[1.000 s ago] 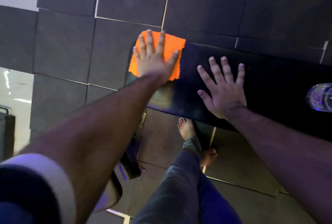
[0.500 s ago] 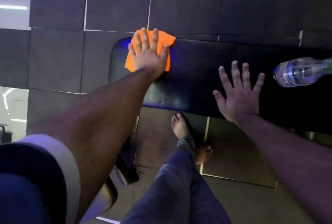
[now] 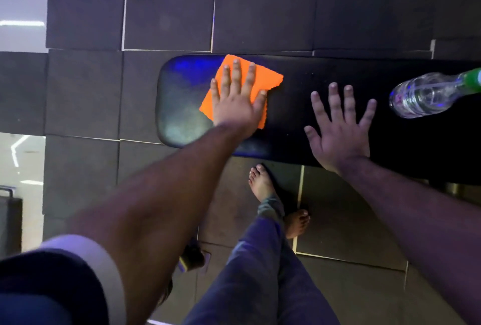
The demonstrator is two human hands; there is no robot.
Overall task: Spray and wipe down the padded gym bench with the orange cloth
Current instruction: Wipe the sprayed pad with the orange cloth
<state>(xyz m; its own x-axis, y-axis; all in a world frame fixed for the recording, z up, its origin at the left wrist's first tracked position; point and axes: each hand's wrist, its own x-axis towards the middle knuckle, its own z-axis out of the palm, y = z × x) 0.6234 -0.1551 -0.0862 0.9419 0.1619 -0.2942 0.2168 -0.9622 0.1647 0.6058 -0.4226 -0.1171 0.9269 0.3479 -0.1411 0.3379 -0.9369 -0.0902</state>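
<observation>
The black padded bench point(image 3: 299, 116) runs left to right across the middle of the view, its rounded left end shiny and damp-looking. My left hand point(image 3: 236, 100) lies flat with fingers spread on the orange cloth point(image 3: 268, 78), pressing it onto the bench a little in from the left end. My right hand point(image 3: 338, 126) rests palm down on the bench to the right of the cloth, fingers apart, holding nothing. A clear spray bottle point(image 3: 426, 94) with a green top lies on its side on the bench at the right edge.
Dark rubber floor tiles point(image 3: 169, 6) with pale seams surround the bench. My bare feet point(image 3: 263, 184) and trouser legs stand just in front of the bench. A reflective pale floor strip point(image 3: 20, 163) runs along the left edge.
My left hand slid the orange cloth rightward from the bench's left end toward the middle, leaving the end uncovered. My right hand stayed flat on the bench.
</observation>
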